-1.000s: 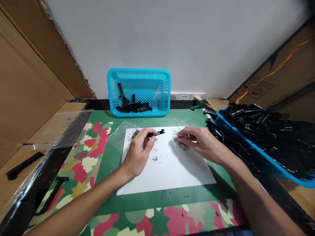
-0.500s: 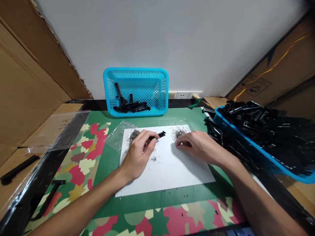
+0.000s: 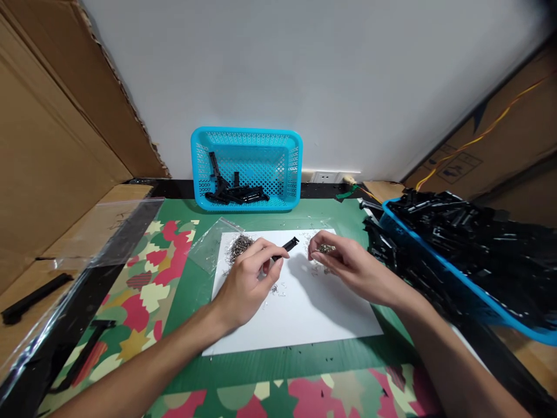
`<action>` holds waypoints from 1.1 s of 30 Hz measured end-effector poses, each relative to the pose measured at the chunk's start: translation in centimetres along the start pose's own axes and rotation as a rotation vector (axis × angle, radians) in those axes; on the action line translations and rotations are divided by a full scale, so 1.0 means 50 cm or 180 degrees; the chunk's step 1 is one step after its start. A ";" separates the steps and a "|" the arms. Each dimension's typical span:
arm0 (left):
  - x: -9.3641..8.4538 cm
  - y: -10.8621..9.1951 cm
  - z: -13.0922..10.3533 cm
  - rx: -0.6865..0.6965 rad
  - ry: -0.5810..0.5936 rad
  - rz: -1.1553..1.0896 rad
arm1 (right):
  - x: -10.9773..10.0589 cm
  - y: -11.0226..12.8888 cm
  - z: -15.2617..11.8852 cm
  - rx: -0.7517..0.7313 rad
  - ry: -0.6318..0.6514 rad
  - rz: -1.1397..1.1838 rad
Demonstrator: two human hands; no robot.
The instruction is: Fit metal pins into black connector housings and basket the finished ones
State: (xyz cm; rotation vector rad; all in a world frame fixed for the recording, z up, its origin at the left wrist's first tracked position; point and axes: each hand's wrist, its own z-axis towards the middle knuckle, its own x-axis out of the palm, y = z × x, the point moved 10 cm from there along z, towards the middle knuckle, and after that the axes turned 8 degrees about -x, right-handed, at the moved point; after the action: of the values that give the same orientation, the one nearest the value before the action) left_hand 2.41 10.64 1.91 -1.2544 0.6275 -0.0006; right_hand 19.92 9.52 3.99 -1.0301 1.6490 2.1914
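My left hand is closed on a narrow black plastic part, whose far end sticks out past the fingertips to the right. Across from it, my right hand has its thumb and index finger curled together; whatever lies in that pinch is too small to make out. Both hands are over a white sheet of paper. A heap of small metal pieces is beyond my left hand. Another metal heap is partly hidden behind my right hand. Several loose pieces lie between the hands.
A blue basket with several black parts stands at the back by the wall. To the right, a second blue basket is piled high with black parts. A clear plastic bag lies left of the paper. Cardboard walls the left side.
My right hand has lifted slightly off the paper near the right heap, its fingers still curled. The black part in my left hand is tilted up a bit more. The whole view has shifted slightly.
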 end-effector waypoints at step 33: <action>0.017 0.059 0.019 0.0159 -0.0108 -0.0058 | 0.090 -0.040 0.031 -0.0046 -0.1058 0.1411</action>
State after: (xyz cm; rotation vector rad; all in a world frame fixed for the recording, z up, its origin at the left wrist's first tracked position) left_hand 2.58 12.19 -0.92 -1.2094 0.5836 -0.0101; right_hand 17.06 10.58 -0.21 -0.2857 1.8278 2.4688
